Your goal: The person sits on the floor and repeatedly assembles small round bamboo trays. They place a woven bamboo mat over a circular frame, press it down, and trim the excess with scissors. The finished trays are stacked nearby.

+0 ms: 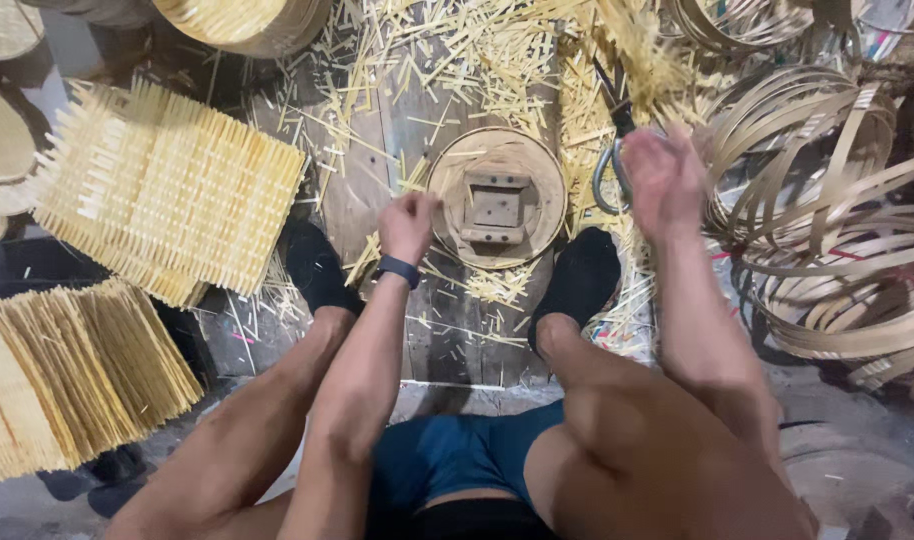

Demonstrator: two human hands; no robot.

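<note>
Round wooden form between the feet, hands at either side

The round wooden form (pixel 495 196) lies flat on the floor planks (pixel 377 180); it looks stiff, fairly light, best gripped by its rim. Left hand (pixel 407 226) is fisted touching its edge; right hand (pixel 663 180), blurred, hovers over scissors (pixel 611 160), grip unclear.

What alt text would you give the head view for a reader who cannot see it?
A seated person's left hand grips the rim of a round wooden form on a floor strewn with bamboo offcuts, while the blurred right hand hovers over scissors. Woven bamboo mats lie to the left, coiled strips to the right.
</note>
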